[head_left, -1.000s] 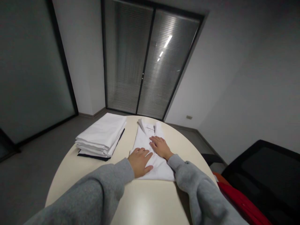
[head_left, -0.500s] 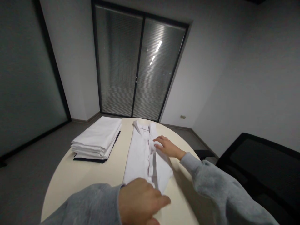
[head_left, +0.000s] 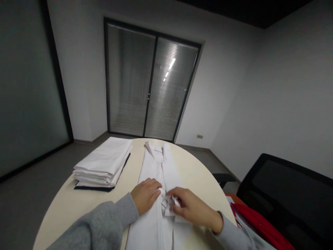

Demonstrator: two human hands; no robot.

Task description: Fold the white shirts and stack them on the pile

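Observation:
A white collared shirt (head_left: 153, 170) lies lengthwise on the round table, its collar toward the far edge and its front slightly parted. My left hand (head_left: 146, 195) rests on the left front panel, fingers curled with the placket edge at the thumb and fingertips. Close beside it, my right hand (head_left: 191, 206) pinches bunched white cloth of the right front between thumb and fingers. The cloth right under the fingertips is crumpled and partly hidden. To the left sits a stack of folded white garments (head_left: 104, 163) with a dark layer at its bottom.
The pale round table (head_left: 62, 215) carries the shirt and the stack. A black mesh chair (head_left: 286, 194) stands at the right, with red cloth (head_left: 260, 222) and other items on its seat. Beyond the table is a glazed door or window with blinds (head_left: 130, 86).
My left hand has moved up and forward onto the shirt. My right hand has come down nearer and now pinches the cloth. The right front lies straighter, and the view has tilted up.

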